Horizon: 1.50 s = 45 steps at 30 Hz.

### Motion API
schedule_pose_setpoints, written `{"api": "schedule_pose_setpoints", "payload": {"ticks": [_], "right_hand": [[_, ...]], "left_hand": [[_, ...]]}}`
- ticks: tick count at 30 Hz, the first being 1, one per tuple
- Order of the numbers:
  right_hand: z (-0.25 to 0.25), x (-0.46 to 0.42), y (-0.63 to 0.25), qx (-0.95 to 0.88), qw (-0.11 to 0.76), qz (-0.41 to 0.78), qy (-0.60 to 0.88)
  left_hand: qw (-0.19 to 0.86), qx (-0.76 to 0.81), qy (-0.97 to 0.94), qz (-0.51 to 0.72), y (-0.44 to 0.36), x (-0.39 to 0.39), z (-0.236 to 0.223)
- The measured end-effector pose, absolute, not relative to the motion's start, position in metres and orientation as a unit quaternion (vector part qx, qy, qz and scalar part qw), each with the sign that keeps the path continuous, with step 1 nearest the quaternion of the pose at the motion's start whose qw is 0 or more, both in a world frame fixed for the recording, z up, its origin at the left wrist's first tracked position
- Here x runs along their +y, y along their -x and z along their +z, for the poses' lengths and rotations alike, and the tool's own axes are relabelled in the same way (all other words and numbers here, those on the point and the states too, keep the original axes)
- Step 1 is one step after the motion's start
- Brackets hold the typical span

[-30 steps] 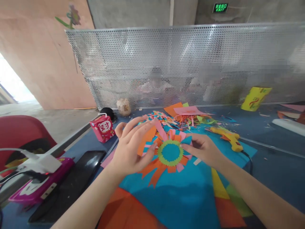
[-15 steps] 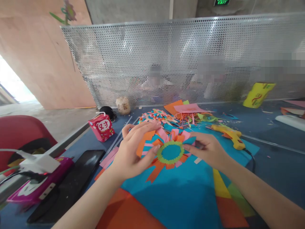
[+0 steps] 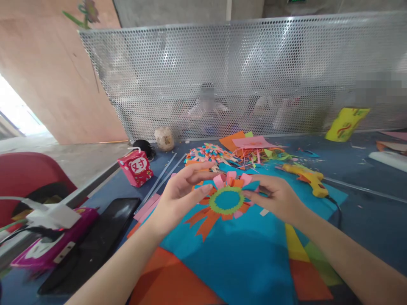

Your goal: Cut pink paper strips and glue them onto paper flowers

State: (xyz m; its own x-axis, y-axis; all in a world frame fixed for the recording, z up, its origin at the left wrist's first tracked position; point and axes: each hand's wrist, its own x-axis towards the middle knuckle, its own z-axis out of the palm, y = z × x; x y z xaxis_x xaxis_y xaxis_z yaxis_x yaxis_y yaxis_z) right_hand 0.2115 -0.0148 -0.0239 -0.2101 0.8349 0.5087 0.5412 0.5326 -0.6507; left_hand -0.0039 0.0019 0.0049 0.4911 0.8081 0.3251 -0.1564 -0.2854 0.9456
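A paper flower (image 3: 226,201) with a blue centre, a green scalloped ring and orange, pink and blue petals is held just above the blue paper sheet (image 3: 241,254). My left hand (image 3: 178,199) grips its left edge, thumb on top and fingers behind the petals. From the right, my right hand (image 3: 275,197) pinches the flower's edge between thumb and fingers. Both hands are closed on the flower.
A yellow glue gun (image 3: 307,178) lies right of my hands, its cord trailing back. A finished multicoloured flower (image 3: 211,153) and paper scraps (image 3: 257,152) lie behind. A red drink carton (image 3: 135,167), a black tablet (image 3: 95,241) and a magenta device (image 3: 51,250) sit left. A perforated metal screen (image 3: 241,76) closes the desk's far edge.
My left hand has slid down the flower's left side and its fingers have closed behind the petals. The flower has tilted flatter. My right hand has kept its pinch.
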Motion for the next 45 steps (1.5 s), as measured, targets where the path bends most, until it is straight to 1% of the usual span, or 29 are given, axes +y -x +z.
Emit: {"api": "schedule_pose_setpoints", "payload": {"ticks": [3,10,16,23,27,31,33,36,40,45], "right_hand": [[-0.025,-0.014,-0.212,-0.75,0.439,0.176,0.463],[-0.023,-0.016,-0.211,-0.752,0.44,0.162,0.463],[-0.023,-0.016,-0.21,-0.754,0.438,0.169,0.459],[-0.022,-0.018,-0.21,-0.792,0.415,0.108,0.434],[-0.024,-0.017,-0.212,-0.829,0.42,0.017,0.369],[-0.021,-0.016,-0.214,-0.858,0.431,-0.09,0.265],[-0.018,-0.018,-0.214,-0.857,0.439,-0.116,0.245],[-0.015,-0.022,-0.216,-0.861,0.427,-0.146,0.234],[-0.012,-0.025,-0.219,-0.865,0.407,-0.178,0.232],[-0.011,-0.026,-0.219,-0.864,0.402,-0.176,0.246]], "left_hand": [[0.562,0.25,-0.651,0.445,0.004,0.005,0.004],[0.54,0.252,-0.663,0.454,0.004,0.007,0.0],[0.56,0.246,-0.637,0.469,0.003,0.008,-0.001],[0.513,0.283,-0.658,0.473,0.001,0.006,0.001],[0.444,0.27,-0.7,0.49,0.003,0.001,0.003],[0.312,0.188,-0.79,0.493,0.01,-0.003,0.008],[0.251,0.136,-0.83,0.48,0.013,-0.002,0.01],[0.18,0.087,-0.855,0.479,0.014,-0.002,0.013],[0.133,0.072,-0.867,0.475,0.011,-0.005,0.016],[0.142,0.125,-0.862,0.47,0.01,-0.012,0.016]]}}
